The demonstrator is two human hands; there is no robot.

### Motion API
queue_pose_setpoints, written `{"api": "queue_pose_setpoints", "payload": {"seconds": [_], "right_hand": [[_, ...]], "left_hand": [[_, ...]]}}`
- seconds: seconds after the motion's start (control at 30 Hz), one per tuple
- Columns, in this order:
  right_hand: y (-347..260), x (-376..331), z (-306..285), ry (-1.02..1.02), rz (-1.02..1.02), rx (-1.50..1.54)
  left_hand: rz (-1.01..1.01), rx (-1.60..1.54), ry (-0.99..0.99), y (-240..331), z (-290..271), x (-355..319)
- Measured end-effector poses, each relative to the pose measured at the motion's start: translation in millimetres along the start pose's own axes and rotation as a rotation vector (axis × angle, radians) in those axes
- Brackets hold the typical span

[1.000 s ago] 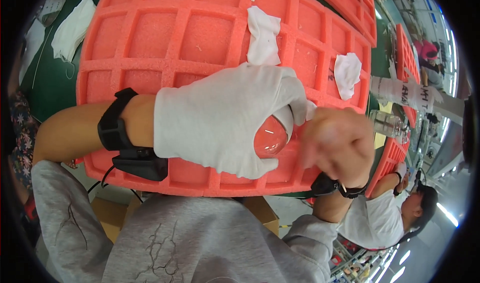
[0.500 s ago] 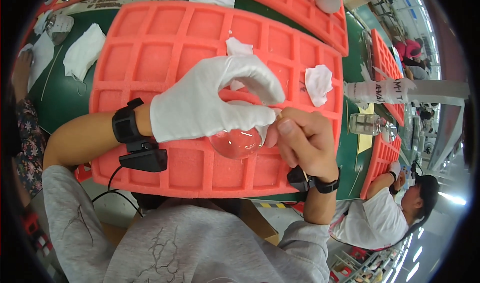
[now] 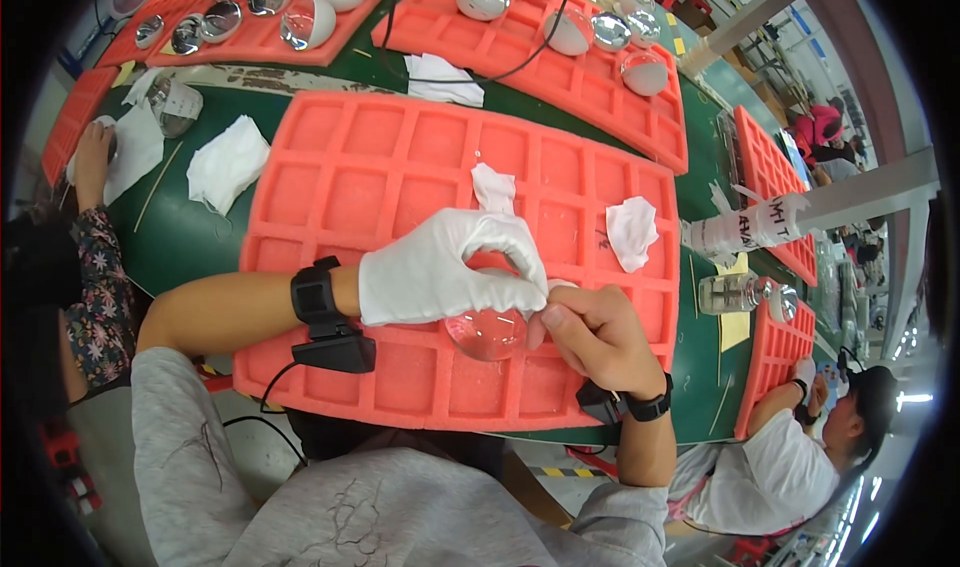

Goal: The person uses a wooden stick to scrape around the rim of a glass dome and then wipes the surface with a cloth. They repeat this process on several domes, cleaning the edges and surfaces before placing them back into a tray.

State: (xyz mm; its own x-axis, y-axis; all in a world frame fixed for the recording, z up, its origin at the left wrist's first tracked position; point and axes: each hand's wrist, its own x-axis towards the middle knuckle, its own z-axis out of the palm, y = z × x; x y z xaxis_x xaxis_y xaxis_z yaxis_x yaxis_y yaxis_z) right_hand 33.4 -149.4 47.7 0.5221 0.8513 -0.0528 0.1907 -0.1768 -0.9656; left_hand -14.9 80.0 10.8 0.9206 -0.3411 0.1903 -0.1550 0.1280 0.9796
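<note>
My left hand, in a white glove, curls round a clear dome that shows below its thumb. The fingers arch over, and their tips come close to the thumb. My bare right hand is pinched at the dome's right edge, against the gloved fingertips. Something small and white shows around its fingers; what the pinch holds is too hidden to name. Both hands are above a red foam tray with square pockets. A white cloth piece and another white cloth lie on this tray.
Behind, another foam tray carries several domes and balls. A white cloth and a glass jar are at left, near another person's hand. At right are a clear jar, a taped post and a seated co-worker.
The view has shifted, so the tray and hands appear lower and more of the back trays shows. My gloved fingers have closed down toward the thumb. Both hands stay at the dome.
</note>
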Motion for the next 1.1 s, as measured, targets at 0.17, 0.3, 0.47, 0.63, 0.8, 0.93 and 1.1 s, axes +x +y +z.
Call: {"api": "queue_pose_setpoints", "payload": {"seconds": [0.17, 0.3, 0.47, 0.63, 0.8, 0.93, 1.1], "right_hand": [[-10.2, -1.8, -5.1, -0.084, 0.064, 0.04], [-9.5, -4.3, -9.8, -0.177, 0.095, 0.038], [-5.1, 0.2, -4.5, -0.213, -0.075, 0.02], [12.1, -2.3, -7.7, -0.267, -0.132, -0.029], [13.8, -1.0, -8.6, -0.317, -0.13, -0.032], [13.1, 0.2, -6.3, -0.333, -0.149, -0.024], [14.0, -1.8, -4.0, -0.29, -0.153, 0.021]], "left_hand": [[-0.032, -0.074, -0.045, -0.5, -3.3, -1.1], [-0.075, -0.113, -0.14, 2.2, -7.2, 1.2], [-0.158, -0.268, -0.221, 0.6, -9.9, 2.3], [-0.133, -0.23, -0.263, 0.6, -8.5, 5.5], [-0.124, -0.205, -0.35, -4.5, -10.1, 10.8], [-0.071, -0.223, -0.377, -6.6, -11.5, 8.6], [-0.106, -0.222, -0.381, -5.6, -12.4, 7.2]]}}
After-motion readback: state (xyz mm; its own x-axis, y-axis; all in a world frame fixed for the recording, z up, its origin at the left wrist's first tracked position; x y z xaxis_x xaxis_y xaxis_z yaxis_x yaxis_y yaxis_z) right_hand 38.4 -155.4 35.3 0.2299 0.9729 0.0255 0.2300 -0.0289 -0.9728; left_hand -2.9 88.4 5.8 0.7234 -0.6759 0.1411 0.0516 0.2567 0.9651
